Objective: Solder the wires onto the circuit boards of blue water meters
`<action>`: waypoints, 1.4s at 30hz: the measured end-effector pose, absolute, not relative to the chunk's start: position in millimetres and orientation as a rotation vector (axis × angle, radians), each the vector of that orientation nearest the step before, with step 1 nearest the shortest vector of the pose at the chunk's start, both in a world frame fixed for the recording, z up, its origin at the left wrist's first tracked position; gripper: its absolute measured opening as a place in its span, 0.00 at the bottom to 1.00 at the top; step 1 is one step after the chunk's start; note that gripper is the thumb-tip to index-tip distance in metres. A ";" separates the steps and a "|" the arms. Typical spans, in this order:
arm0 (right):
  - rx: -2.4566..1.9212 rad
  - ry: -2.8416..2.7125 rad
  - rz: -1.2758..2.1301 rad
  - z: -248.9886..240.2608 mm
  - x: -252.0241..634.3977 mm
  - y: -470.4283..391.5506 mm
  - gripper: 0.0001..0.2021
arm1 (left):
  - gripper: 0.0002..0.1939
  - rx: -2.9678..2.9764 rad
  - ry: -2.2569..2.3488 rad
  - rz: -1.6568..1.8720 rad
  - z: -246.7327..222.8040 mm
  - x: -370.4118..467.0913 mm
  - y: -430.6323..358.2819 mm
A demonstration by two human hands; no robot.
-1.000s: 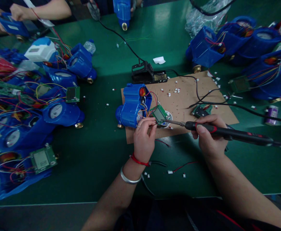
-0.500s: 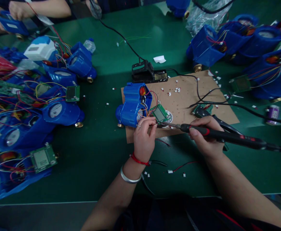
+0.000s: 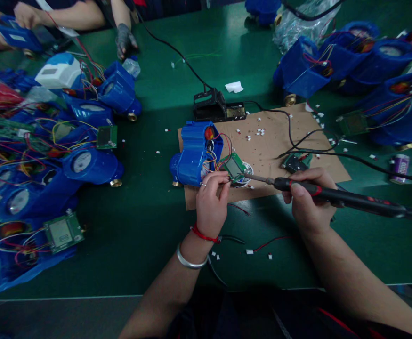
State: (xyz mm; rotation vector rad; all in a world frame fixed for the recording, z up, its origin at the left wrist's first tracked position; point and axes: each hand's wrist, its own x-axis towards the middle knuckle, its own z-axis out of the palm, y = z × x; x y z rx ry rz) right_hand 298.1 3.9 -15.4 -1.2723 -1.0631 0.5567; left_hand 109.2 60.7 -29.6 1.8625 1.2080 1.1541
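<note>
My right hand is closed around the handle of a soldering iron. The iron's tip points left and reaches the edge of a green circuit board with a small display. That board rests on a round white-rimmed tin, joined by thin coloured wires to an opened blue water meter. At the board's lower left corner my left hand is closed, thumb and fingertips pinched together. Whatever lies between those fingertips is too small to make out.
Brown cardboard with white connectors scattered on it lies under the work. Behind stands a black soldering-iron stand. Blue meters crowd the left, more meters the right. Across the table is a co-worker's gloved hand. A black cable crosses rightward.
My right hand has shifted slightly right with the soldering iron, its tip now farther right on the board's edge. My left hand stays put. A co-worker's gloved hand has come onto the table.
</note>
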 end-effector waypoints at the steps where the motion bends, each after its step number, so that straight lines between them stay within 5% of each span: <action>1: -1.257 -1.060 0.560 -15.4 298.2 4.6 0.08 | 0.05 1.862 1.208 1.158 -29.9 109.2 60.8; 25: -1.260 -1.002 0.600 -17.3 300.0 7.2 0.07 | 0.03 1.875 1.192 1.150 -22.1 109.4 57.2; 32: -1.219 -0.989 0.618 -17.5 301.0 7.8 0.07 | 0.13 1.687 1.127 1.162 -23.2 110.2 53.1; 42: -1.270 -0.949 0.630 -17.3 300.9 7.6 0.07 | 0.08 1.695 1.198 1.179 -23.6 109.5 52.5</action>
